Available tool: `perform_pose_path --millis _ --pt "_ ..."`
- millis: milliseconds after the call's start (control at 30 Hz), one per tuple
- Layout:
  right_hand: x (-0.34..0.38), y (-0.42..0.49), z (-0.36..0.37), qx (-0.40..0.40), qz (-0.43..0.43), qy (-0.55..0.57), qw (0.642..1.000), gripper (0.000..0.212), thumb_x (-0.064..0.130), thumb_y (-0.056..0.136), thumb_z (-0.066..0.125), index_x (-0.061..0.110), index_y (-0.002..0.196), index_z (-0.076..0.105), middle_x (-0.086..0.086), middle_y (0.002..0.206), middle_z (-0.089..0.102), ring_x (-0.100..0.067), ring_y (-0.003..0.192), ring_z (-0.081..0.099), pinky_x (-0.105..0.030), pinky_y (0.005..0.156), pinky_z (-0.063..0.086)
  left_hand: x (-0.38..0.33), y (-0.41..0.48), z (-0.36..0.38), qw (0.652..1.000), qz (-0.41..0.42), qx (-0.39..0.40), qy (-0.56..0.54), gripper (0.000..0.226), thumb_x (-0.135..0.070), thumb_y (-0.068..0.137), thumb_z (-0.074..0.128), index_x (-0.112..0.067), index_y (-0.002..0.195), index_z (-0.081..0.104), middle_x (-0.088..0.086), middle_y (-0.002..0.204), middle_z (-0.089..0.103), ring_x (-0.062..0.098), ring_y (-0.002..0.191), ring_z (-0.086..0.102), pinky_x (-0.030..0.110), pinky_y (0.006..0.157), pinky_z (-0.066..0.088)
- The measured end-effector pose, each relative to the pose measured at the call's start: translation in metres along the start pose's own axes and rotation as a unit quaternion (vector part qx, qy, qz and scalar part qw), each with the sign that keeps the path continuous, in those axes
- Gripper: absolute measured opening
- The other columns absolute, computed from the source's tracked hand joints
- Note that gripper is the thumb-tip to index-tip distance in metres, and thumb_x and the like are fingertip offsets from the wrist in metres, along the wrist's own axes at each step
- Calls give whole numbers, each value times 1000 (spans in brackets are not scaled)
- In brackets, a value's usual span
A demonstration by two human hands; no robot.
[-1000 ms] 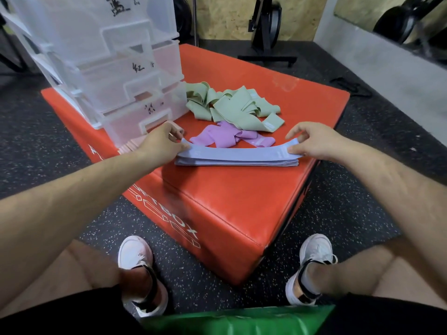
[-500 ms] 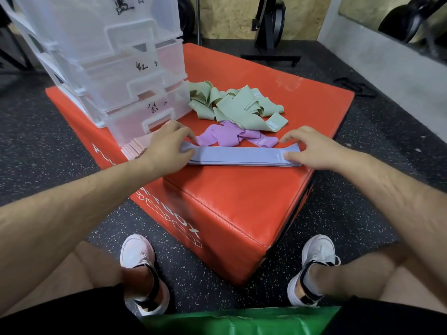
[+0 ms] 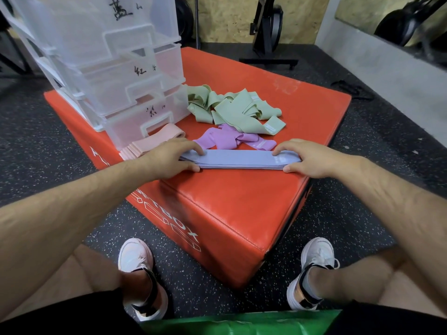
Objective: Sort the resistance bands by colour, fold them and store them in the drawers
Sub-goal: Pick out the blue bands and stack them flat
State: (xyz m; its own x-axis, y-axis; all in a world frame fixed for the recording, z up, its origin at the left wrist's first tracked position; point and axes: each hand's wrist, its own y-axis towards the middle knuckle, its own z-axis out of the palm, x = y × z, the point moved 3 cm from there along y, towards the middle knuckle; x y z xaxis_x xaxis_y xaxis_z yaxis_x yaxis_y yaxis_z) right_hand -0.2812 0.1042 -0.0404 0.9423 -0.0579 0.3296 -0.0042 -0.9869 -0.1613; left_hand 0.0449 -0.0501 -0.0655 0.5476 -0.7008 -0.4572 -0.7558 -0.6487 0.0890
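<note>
**Item 1.** Clear plastic drawer unit (image 3: 108, 68), standing on the far-left part of the red soft box (image 3: 229, 201). 3 drawers in view, each with a handwritten label on its front. Contents cannot be told through the cloudy walls.

**Item 2.** Stack of lavender-blue bands (image 3: 239, 159), flat, lying along the box's near edge. Left hand (image 3: 167, 157) rests over its left end, right hand (image 3: 312, 160) over its right end. On both, fingers lie relaxed on top with the thumb against the near side (neither closes round it).

**Item 3.** Purple bands (image 3: 229, 140), loose heap just behind the stack.

**Item 4.** Green bands (image 3: 232, 108), tangled heap beside the lowest drawer.

**Item 5.** Pink bands (image 3: 150, 141), folded, just in front of the lowest drawer.
</note>
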Motion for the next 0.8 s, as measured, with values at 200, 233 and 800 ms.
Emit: perform_pose_path --millis 200,233,800 --pt "0 -4 -3 21 17 31 999 45 49 82 72 46 124 57 9 127 52 -13 115 52 -34 101 42 -3 -6 0 996 54 -3 69 44 -56 81 69 -37 120 60 -9 118 54 15 113 51 39 97 42" --pt "0 -4 -5 10 18 43 999 43 50 84 70 44 125 58 8 128 54 -13 117 52 -34 102 42 -4 -7 -1 994 57 -6 92 47 -62 79 63 -37 119 60 -10 122 53 16 118 49 41 98 40" --pt "-1 1 -3 -26 325 283 902 21 19 79 76 12 90 59 -3 81 53 -14 69 47 -26 57 40 -100 43 44 982 145 58 106 50 -60 78 54 -31 119 59 -10 123 55 18 112 46 46 96 42"
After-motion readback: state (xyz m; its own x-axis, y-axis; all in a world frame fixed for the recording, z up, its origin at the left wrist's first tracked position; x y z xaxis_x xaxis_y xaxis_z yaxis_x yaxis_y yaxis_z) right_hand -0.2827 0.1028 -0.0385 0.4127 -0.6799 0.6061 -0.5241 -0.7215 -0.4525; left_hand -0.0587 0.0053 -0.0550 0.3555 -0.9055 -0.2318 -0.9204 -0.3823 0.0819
